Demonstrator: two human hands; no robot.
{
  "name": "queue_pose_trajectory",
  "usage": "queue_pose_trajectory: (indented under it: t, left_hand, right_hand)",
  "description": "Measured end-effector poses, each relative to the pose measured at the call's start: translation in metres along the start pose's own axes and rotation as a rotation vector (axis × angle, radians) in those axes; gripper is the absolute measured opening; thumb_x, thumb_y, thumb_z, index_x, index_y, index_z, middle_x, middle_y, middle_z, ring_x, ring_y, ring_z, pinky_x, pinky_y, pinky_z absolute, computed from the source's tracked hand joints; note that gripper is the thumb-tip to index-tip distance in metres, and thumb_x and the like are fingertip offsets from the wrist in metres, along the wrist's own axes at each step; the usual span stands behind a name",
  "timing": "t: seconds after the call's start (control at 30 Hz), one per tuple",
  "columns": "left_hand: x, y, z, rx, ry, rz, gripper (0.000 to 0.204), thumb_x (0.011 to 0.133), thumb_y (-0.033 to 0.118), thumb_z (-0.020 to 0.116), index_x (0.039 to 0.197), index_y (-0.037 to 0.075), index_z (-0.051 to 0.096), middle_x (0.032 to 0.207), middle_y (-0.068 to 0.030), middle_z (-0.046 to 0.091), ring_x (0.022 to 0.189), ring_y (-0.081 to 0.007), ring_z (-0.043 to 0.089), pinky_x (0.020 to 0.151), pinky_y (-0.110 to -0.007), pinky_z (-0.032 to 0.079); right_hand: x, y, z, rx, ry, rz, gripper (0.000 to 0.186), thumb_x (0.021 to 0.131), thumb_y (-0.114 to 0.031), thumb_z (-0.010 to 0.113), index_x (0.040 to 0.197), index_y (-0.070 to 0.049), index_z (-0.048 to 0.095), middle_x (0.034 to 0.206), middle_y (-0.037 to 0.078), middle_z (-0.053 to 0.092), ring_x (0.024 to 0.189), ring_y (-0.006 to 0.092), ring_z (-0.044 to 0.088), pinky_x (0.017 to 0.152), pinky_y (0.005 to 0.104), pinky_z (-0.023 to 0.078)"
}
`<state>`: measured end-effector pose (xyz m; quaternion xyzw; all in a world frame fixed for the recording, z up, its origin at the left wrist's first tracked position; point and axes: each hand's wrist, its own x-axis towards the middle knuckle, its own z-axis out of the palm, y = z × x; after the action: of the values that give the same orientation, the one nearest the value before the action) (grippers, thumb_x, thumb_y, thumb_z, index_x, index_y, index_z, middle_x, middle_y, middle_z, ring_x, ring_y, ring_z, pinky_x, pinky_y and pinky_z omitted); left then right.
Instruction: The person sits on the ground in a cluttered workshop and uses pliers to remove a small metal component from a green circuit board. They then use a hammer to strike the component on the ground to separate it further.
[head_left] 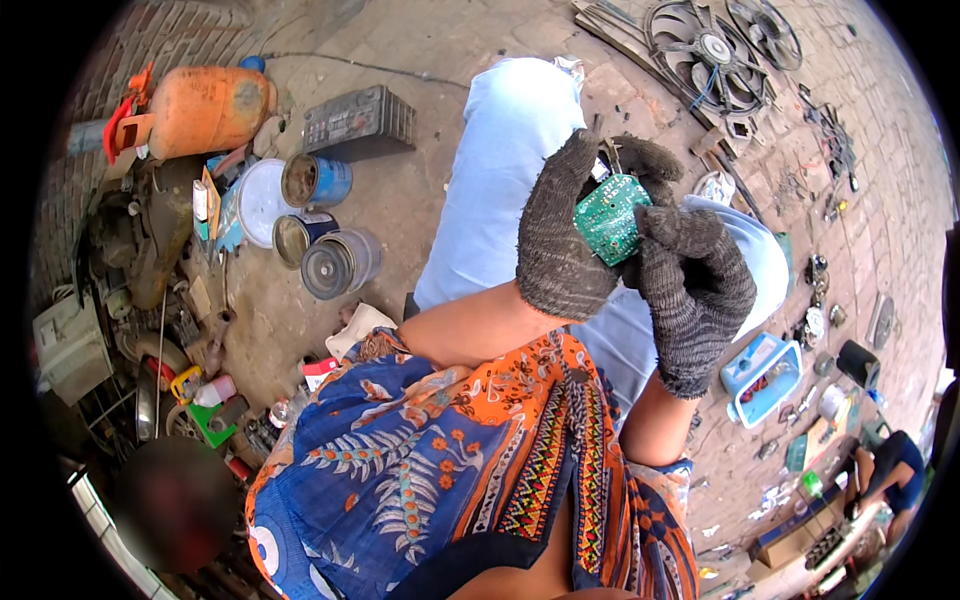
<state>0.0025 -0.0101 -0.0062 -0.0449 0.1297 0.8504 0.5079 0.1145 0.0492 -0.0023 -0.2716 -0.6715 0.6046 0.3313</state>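
A small green circuit board [608, 220], its soldered face turned up, is held over my lap between both gloved hands. My left hand [565, 235], in a dark grey knitted glove, grips it along the left side, the thumb at its edge and other fingers curling behind the far side. Gloved alike, my right hand [700, 268] has bent fingers pinching the board's right edge. A thin metallic piece and a small white part show at the board's far end, partly hidden by the glove. The board's underside is out of sight.
Several paint cans [340, 264], a dark battery-like box [358, 122] and an orange gas cylinder [212, 110] stand at left. Cooling fans [708, 52] lie far right. A blue basket [768, 395] and loose parts sit at right. Another person [890, 475] is at lower right.
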Motion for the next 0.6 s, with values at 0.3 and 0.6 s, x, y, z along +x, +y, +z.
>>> queue_pose_trajectory:
  t: [0.3, 0.6]
  left_hand:
    - [0.0, -0.001, 0.004, 0.031, 0.028, 0.023, 0.044, 0.093, 0.037, 0.038, 0.103, -0.003, 0.056, 0.091, -0.0117, 0.061, 0.079, -0.0183, 0.06, 0.073, -0.029, 0.05]
    - [-0.002, 0.002, 0.006, 0.103, 0.005, 0.02, 0.044, 0.094, 0.035, 0.038, 0.103, -0.004, 0.055, 0.092, -0.0128, 0.061, 0.081, -0.0198, 0.06, 0.077, -0.031, 0.049]
  right_hand:
    - [0.001, -0.005, 0.001, 0.003, 0.032, 0.04, 0.021, 0.072, 0.001, 0.07, 0.092, -0.001, 0.065, 0.09, 0.005, 0.065, 0.08, 0.0103, 0.059, 0.07, 0.0227, 0.048]
    - [0.006, -0.012, 0.004, 0.104, 0.061, 0.046, 0.019, 0.072, 0.002, 0.07, 0.09, -0.001, 0.066, 0.088, 0.004, 0.065, 0.078, 0.0096, 0.059, 0.069, 0.0229, 0.047]
